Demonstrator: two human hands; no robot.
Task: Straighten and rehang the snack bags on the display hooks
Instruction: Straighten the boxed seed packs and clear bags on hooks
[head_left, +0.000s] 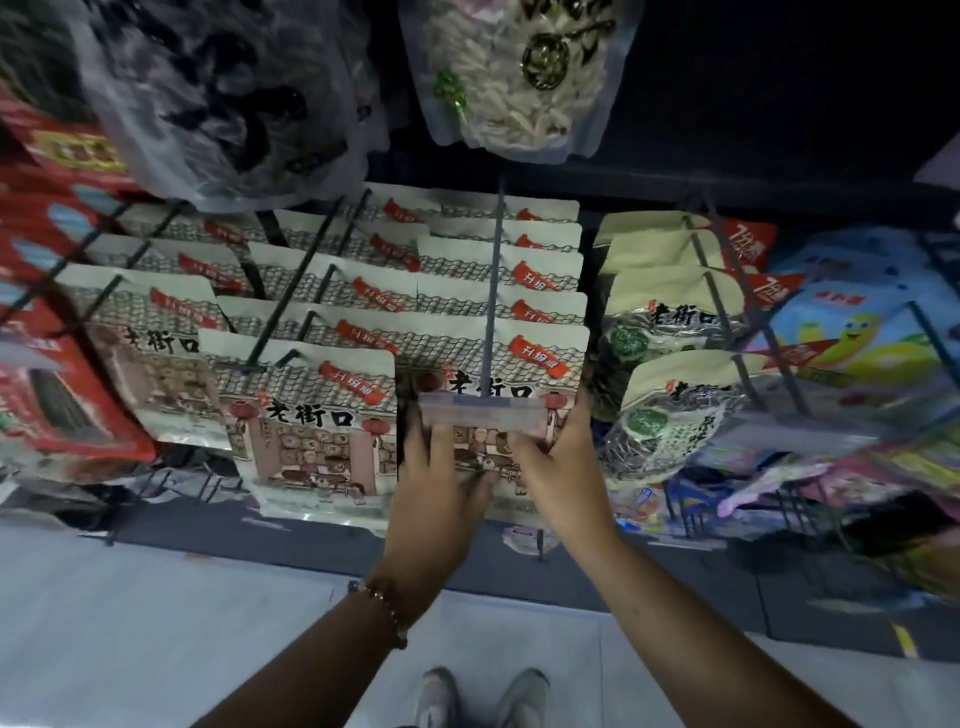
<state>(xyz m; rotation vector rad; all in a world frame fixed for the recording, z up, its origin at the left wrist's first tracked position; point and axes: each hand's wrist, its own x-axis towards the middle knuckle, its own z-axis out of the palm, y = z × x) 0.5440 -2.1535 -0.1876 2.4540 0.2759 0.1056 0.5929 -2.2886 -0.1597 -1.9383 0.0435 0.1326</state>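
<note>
Grey shoes (483, 696) below; both hands grip glossy flat snack bag (493, 374).

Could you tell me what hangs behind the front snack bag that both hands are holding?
Behind the front beige roof-print snack bag, four more matching bags' tops show along the dark hook. Their lower parts are covered.

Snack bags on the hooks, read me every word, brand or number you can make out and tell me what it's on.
"老街口": large black print on the front bag that the left hand and right hand hold, on the neighbouring bag, and on the green-patterned bags.
Red banners on those bags: blurred, unreadable.
Price tag strip on the hook end: unreadable.
Blue bag, red bags: too blurred.
</note>
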